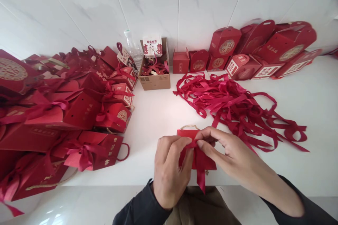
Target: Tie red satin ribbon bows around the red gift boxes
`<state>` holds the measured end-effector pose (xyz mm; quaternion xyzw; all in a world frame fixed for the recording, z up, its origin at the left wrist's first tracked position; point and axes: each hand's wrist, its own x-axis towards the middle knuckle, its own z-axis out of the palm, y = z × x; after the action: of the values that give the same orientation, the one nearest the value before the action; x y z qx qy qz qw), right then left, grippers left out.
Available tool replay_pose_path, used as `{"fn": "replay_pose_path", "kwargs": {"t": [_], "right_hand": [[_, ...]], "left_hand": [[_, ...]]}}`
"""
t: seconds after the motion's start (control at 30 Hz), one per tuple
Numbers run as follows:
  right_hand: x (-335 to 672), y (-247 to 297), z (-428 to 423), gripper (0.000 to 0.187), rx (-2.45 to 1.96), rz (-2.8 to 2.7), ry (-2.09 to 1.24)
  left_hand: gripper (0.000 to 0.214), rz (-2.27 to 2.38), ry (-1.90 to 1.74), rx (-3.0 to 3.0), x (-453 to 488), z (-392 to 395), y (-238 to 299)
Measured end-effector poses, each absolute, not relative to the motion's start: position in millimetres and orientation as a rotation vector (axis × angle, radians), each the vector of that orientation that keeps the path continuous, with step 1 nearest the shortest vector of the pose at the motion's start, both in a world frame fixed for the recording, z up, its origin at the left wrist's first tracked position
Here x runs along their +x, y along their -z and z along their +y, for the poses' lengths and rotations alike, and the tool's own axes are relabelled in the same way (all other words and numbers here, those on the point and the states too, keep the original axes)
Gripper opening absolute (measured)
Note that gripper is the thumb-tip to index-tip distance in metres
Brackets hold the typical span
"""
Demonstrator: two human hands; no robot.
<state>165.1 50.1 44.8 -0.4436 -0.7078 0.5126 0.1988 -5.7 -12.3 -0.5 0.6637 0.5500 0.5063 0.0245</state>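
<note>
In the head view, the left hand has its fingers clamped on a red satin ribbon, over a small red gift box; the right hand pinches the same ribbon between thumb and forefinger, just beside the left fingertips; the box lies directly beneath both sets of fingers on the white table, its twisted cord handle beyond them, a ribbon tail trailing from them toward the person; the left fingers should probably press the gathered part firmly while the right ones draw evenly, as satin is likely to slip; light pressure seems wise, since the card could dent; the heap of loose ribbons sits beyond and right of the right fingers, so they had best pull clear of it.
</note>
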Motion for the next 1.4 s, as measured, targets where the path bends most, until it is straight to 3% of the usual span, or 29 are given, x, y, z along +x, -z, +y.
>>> {"fn": "replay_pose_path", "kwargs": {"t": [0.33, 0.57, 0.7, 0.83, 1.17, 1.4], "right_hand": [[165, -44, 48, 0.02, -1.24, -1.943, -1.375], [164, -41, 48, 0.015, -1.235, -1.967, -1.365], [163, -42, 48, 0.017, -1.259, -1.976, -1.348], [163, -43, 47, 0.016, -1.239, -1.996, -1.317], [165, -44, 47, 0.012, -1.242, -2.029, -1.274], [181, -37, 58, 0.024, -1.4, -2.023, -1.087]], "left_hand": [[0.029, 1.494, -1.599, 2.09, -4, -26, -9], [0.025, 1.589, -1.377, 2.344, 2, -30, -16], [0.031, 1.561, -1.459, 2.171, 4, -35, -15], [0.022, 1.727, -1.57, 1.816, 6, -36, -11], [0.015, 1.852, -1.378, 1.891, 1, -26, -15], [0.019, 1.935, -1.227, 1.914, -7, -29, -11]]}}
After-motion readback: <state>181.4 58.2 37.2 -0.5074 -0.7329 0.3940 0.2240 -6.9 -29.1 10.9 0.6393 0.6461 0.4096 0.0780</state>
